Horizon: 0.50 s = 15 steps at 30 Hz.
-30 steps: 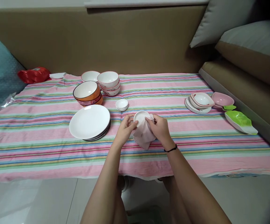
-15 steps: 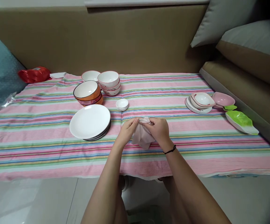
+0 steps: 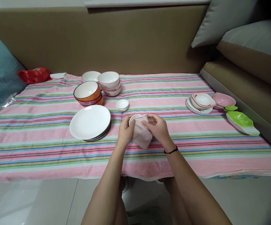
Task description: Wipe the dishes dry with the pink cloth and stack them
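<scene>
A small white dish [image 3: 133, 117] is held up over the striped cloth, mostly covered by a pale pink cleaning cloth [image 3: 142, 132]. My left hand [image 3: 125, 130] grips the dish's left side, thumb on the front. From the right, my right hand [image 3: 158, 126] pinches the pink cloth against the dish, its thumb over the fabric. The dish's underside and some of my fingers are hidden. Just beyond my hands stands a stack of small white dishes [image 3: 122, 104]. Left of my left hand lies a stack of large plates [image 3: 90, 122], a white one on top.
Orange-rimmed bowls [image 3: 87, 90] and white bowls with red rims [image 3: 109, 79] are stacked at the back left. To the right sit square bowls on plates [image 3: 203, 100], a pink dish [image 3: 224, 100] and a green leaf-shaped dish [image 3: 242, 122]. A red package [image 3: 35, 75] lies far left.
The dish has turned so that its white rim faces up at the left. My left hand has opened around its side, and the pink cloth now drapes across its front.
</scene>
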Available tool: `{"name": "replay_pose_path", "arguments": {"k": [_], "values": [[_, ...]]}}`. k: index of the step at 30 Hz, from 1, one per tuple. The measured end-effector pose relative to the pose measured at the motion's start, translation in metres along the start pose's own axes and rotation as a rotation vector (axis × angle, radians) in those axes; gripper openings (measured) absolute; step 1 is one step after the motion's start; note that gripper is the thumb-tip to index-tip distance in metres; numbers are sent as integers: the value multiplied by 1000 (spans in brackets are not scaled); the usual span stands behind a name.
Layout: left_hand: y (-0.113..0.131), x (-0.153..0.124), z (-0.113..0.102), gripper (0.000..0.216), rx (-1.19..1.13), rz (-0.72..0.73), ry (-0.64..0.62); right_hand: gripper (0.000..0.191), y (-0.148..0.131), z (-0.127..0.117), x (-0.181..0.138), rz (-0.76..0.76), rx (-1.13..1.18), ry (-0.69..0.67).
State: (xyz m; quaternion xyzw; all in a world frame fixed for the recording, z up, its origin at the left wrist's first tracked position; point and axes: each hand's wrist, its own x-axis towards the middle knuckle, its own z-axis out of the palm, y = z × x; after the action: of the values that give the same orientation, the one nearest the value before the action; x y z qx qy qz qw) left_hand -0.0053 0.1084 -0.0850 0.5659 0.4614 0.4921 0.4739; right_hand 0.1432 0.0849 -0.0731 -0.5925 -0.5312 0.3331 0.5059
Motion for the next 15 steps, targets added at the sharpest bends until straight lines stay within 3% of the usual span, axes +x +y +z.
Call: {"name": "replay_pose_path", "arguments": {"k": [6, 11, 15], "values": [[3, -1, 4, 22, 25, 37, 87, 28, -4, 4, -4, -163, -398, 287], [4, -1, 5, 23, 54, 55, 94, 12, -4, 6, -3, -169, -221, 89], [9, -2, 3, 24, 51, 72, 12, 13, 0, 5, -1, -97, -137, 9]]}}
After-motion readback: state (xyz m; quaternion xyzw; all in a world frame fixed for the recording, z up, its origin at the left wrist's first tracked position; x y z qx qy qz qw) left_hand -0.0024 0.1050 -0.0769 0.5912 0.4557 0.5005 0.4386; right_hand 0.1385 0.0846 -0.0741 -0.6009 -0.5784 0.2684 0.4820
